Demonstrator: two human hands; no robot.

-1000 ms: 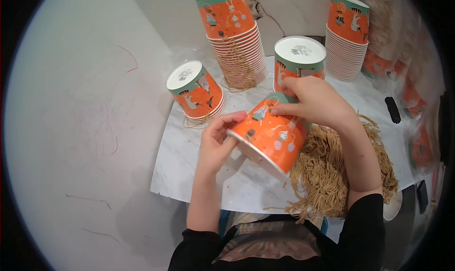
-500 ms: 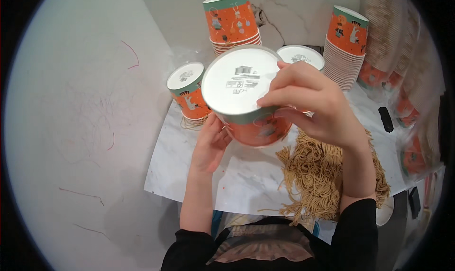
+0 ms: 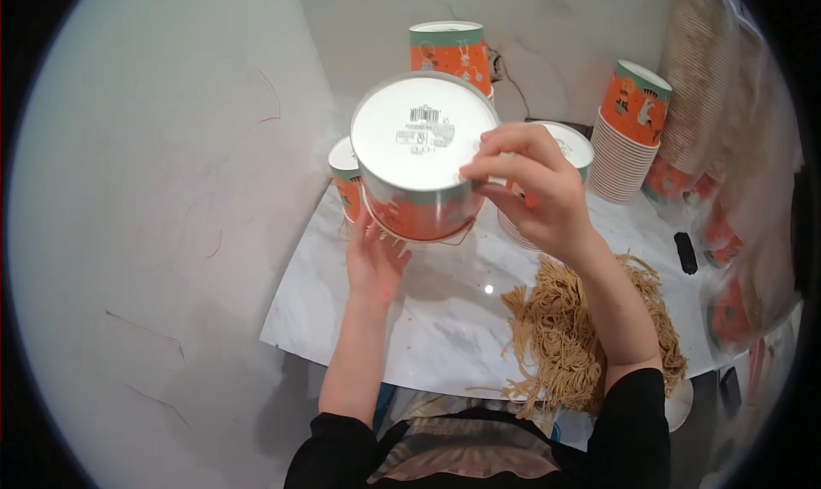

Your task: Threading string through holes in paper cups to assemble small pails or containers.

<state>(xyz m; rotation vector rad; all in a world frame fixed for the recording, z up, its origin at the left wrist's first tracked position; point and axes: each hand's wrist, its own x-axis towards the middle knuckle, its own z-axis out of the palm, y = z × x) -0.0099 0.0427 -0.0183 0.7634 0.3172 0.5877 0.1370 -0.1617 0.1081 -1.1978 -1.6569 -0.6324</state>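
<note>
The right hand [image 3: 540, 191] holds an upturned cup [image 3: 423, 130]; the left hand [image 3: 375, 265] is at its rim; tan strings [image 3: 556, 339] lie nearby.

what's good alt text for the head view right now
A person's right hand grips an upside-down orange-and-green paper tub by its round white base, left hand at its lower edge, above a white marbled table. A heap of tan stringy cord lies by the right forearm; similar inverted tubs stand behind.

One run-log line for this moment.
right grip: on upturned orange cup, base edge | left grip: at lower rim, contact unclear | cord pile: on table | cup stacks: behind
</note>
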